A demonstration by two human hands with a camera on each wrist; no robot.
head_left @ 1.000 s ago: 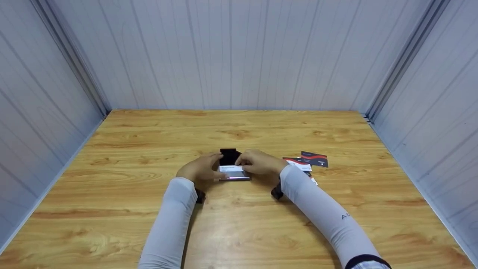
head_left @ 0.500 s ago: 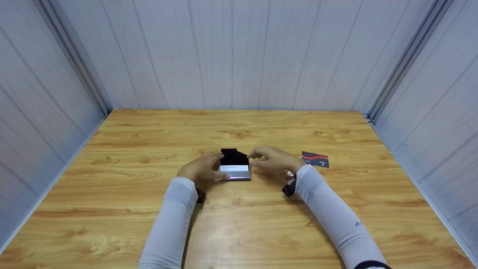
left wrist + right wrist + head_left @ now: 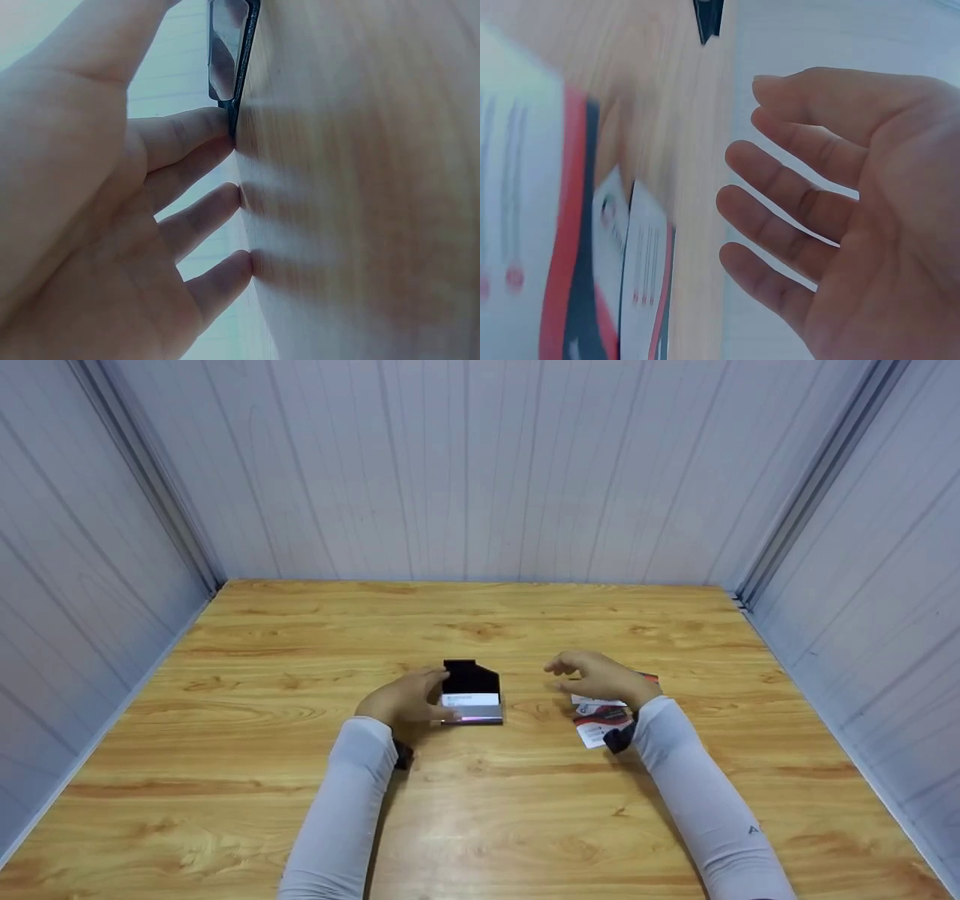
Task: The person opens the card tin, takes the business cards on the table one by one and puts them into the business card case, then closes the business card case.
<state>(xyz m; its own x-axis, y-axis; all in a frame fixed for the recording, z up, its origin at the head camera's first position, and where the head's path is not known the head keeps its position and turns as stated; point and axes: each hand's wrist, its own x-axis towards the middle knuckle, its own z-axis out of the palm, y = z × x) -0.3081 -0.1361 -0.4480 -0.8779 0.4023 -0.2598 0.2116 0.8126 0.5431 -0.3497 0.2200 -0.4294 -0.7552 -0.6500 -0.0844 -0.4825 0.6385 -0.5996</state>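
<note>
A business card case (image 3: 471,679) lies on the wooden table with its black lid raised; a white card (image 3: 480,700) shows in its silver lower part. My left hand (image 3: 405,696) holds the case at its left side, thumb at the front corner and index finger toward the back. In the left wrist view the other fingertips (image 3: 241,262) rest on the table beside the case (image 3: 231,56). To the right, my right hand (image 3: 600,676) hovers with relaxed, bent fingers and nothing in them. Business cards (image 3: 600,731) in white, red and dark grey lie loosely overlapping beneath it, partly hidden by hand and wrist.
The wood-patterned table (image 3: 480,810) meets a pale panel wall (image 3: 465,472) at the back, with similar walls on both sides. Large in the right wrist view, the nearest card (image 3: 525,225) stands out blurred at the left.
My right hand has drawn away from the card case, moving right until it hangs over the loose cards. My left hand and the case have stayed in place.
</note>
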